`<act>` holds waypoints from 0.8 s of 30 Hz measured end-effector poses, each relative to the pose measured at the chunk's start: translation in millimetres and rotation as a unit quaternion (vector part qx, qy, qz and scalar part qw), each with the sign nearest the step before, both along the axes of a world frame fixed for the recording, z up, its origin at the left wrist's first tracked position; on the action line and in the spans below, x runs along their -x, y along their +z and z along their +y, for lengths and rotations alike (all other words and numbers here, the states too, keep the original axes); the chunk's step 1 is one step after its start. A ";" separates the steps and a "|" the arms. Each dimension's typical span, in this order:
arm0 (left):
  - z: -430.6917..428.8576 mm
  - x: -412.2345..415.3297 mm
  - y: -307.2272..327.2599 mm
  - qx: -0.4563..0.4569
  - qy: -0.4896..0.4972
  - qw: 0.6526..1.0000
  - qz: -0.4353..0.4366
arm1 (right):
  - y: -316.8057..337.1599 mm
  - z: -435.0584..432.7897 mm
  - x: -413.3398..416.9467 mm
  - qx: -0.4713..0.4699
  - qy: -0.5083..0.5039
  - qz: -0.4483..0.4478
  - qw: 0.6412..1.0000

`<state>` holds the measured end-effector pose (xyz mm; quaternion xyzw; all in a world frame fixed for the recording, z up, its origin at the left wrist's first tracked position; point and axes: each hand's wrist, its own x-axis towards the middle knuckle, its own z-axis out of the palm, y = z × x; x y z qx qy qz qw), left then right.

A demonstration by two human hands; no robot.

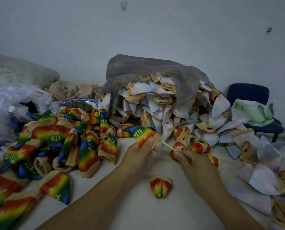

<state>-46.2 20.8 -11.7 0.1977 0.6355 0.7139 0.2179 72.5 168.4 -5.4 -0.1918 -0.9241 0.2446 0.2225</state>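
Note:
My left hand (141,151) grips a rainbow-printed fabric cone (143,133) with white "Happy" lettering, held up over the white table (133,208). A thin wooden stick (168,146) pokes out of the cone's tan open end. My right hand (190,161) pinches the stick's other end between thumb and fingers. One small bunched rainbow piece (160,186) lies on the table just below my hands.
A heap of rainbow cones (55,146) covers the left of the table. A grey plastic bag (155,75) spills pale inside-out pieces (163,105) at centre and right. A bowl (82,104), clear plastic bags (13,100) and a blue chair (251,95) stand behind.

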 end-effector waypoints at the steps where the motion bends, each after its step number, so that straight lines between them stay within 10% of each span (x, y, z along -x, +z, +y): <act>1: -0.1 0.4 0.0 0.013 0.001 1.000 -0.003 | 0.2 0.5 0.3 -0.002 0.004 -0.007 1.000; 9: -18.6 27.0 12.8 -0.278 0.095 0.941 -0.166 | -4.1 2.1 -0.5 0.036 -0.007 0.000 0.999; 13: -6.3 0.2 7.5 0.001 0.035 0.998 0.057 | -2.6 2.2 0.9 0.126 -0.074 0.098 0.984; 17: 4.5 -4.9 -8.4 0.171 -0.022 0.941 0.291 | -3.0 4.7 0.7 0.157 -0.101 0.150 0.971; 24: 27.3 9.2 -5.7 0.299 -0.050 0.890 0.341 | -6.8 4.2 0.8 0.183 -0.089 0.155 0.967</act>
